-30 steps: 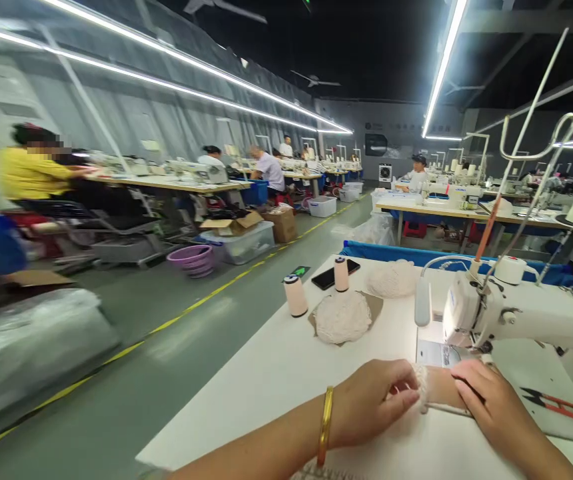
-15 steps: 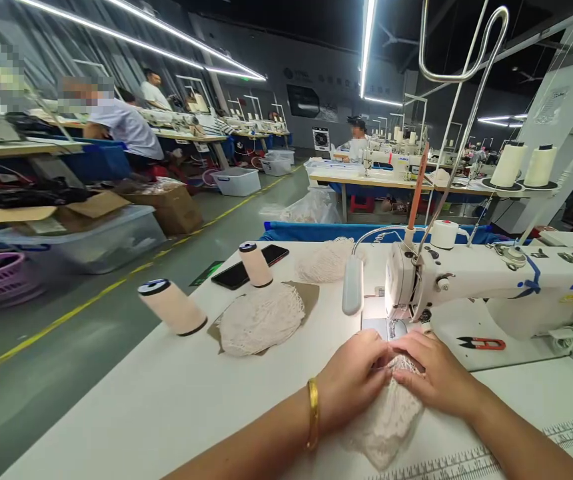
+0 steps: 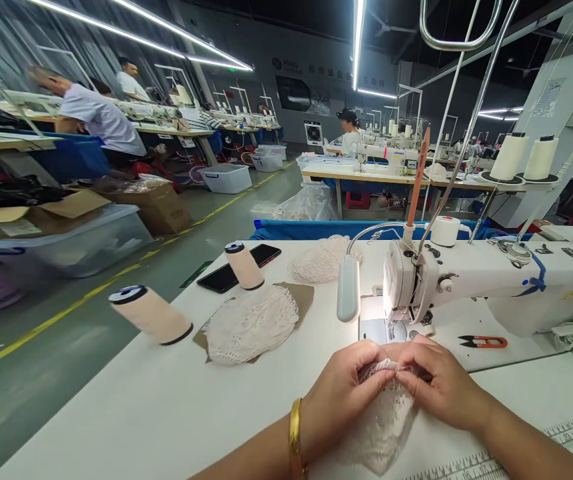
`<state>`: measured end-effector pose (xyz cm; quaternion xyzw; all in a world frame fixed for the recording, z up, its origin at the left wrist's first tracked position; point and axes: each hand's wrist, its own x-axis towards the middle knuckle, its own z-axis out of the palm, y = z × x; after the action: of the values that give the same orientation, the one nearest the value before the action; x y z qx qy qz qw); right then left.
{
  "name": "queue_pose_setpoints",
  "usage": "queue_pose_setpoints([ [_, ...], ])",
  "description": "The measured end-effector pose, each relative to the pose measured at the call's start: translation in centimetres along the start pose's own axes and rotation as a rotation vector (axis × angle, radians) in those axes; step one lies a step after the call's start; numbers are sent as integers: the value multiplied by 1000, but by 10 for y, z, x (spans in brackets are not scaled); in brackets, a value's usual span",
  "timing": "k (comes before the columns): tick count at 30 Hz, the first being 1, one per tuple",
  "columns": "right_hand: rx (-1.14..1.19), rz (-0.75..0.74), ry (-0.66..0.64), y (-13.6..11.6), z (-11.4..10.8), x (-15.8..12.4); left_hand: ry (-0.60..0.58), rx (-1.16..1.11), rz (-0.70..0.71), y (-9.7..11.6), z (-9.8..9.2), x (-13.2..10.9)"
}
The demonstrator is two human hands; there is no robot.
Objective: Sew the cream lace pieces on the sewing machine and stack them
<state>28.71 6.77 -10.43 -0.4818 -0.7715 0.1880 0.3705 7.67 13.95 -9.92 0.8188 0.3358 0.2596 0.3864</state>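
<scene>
A cream lace piece (image 3: 381,430) hangs from both hands onto the white tabletop, just in front of the sewing machine (image 3: 426,277). My left hand (image 3: 351,383) pinches the lace's upper edge between thumb and fingers; a gold bangle circles that wrist. Close beside it, my right hand (image 3: 441,383) grips the same edge, the fingertips of both hands almost meeting. The machine's lit needle and presser foot (image 3: 392,328) stand just beyond my fingers, apart from the lace. Part of the lace is hidden behind my left hand.
Left of the machine lie stacked lace pieces (image 3: 251,325), another lace pile (image 3: 324,259), two thread cones (image 3: 151,315) and a phone (image 3: 239,268). Orange thread snips (image 3: 484,341) rest at the right. A ruler strip (image 3: 466,467) runs along the front. Co-workers sit at machines beyond.
Both hands have drawn slightly back from the needle, and the lace edge is now raised and folded between my fingertips. The head view has shifted a little to the right.
</scene>
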Motion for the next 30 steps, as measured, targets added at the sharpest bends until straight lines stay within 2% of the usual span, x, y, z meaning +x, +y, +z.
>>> queue_pose_setpoints([
  [5,-17,-16,39,-4,-1,-2,-9,-57,101,4,-1,-2],
  [11,-41,-37,56,-1,2,-4,-75,-92,123,5,-1,-2],
  [18,-45,-39,79,-1,4,-3,-52,-129,186,4,2,-2],
  [25,9,16,74,-1,4,-3,-40,-130,189,5,2,-4],
  [30,31,-22,114,-2,5,-2,-6,-153,248,10,3,-3],
])
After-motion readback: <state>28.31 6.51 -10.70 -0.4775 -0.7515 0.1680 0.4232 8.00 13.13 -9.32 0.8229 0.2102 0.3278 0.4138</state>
